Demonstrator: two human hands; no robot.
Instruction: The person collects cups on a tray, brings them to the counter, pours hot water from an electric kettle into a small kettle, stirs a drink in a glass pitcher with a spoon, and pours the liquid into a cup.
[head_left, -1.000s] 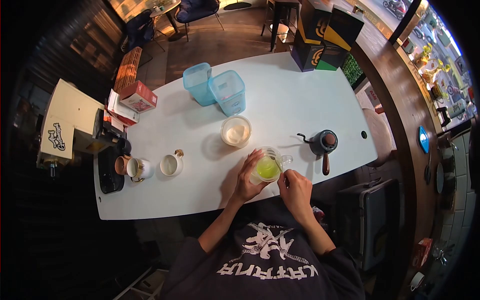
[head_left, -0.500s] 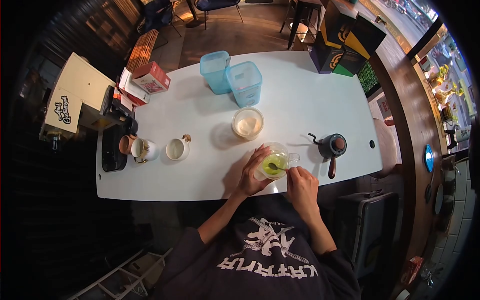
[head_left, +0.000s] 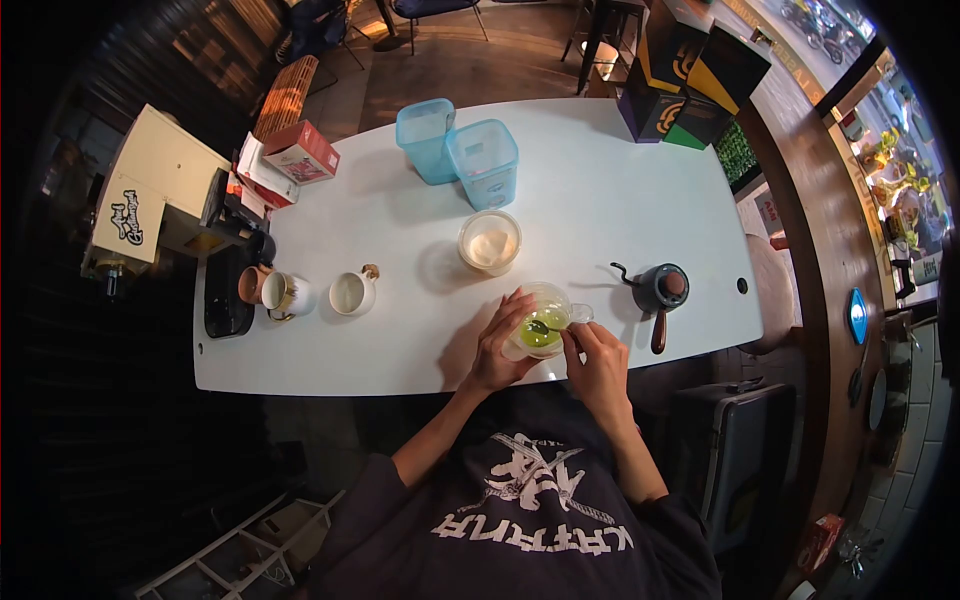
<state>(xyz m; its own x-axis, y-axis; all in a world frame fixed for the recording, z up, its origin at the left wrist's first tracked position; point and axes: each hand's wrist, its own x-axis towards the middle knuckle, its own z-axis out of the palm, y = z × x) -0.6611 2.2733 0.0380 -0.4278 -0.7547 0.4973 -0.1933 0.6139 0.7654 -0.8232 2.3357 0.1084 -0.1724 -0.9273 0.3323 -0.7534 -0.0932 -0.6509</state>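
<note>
My left hand [head_left: 497, 350] is wrapped around the side of a clear glass mug [head_left: 550, 299], near the table's front edge. Green liquid [head_left: 541, 338] covers the bottom of the mug, whose handle points right. Pinched in the fingers of my right hand [head_left: 601, 365] is a spoon [head_left: 541, 327]; its bowl dips into the green liquid. Just beyond the mug stands a round clear tub [head_left: 490, 241] with pale contents. To the right is a small dark gooseneck kettle [head_left: 661, 287] with a wooden handle.
Two blue plastic containers [head_left: 484, 165] stand at the back. A white mug [head_left: 352, 292] and more cups [head_left: 285, 294] are on the left, beside a cream machine [head_left: 158, 190]. A red box [head_left: 302, 151] lies behind them; dark boxes [head_left: 690, 75] fill the back right corner.
The spoon has shifted slightly within the green liquid, and my right hand has moved a little left and up. My left hand keeps its hold on the mug. The whole view has shifted slightly.
</note>
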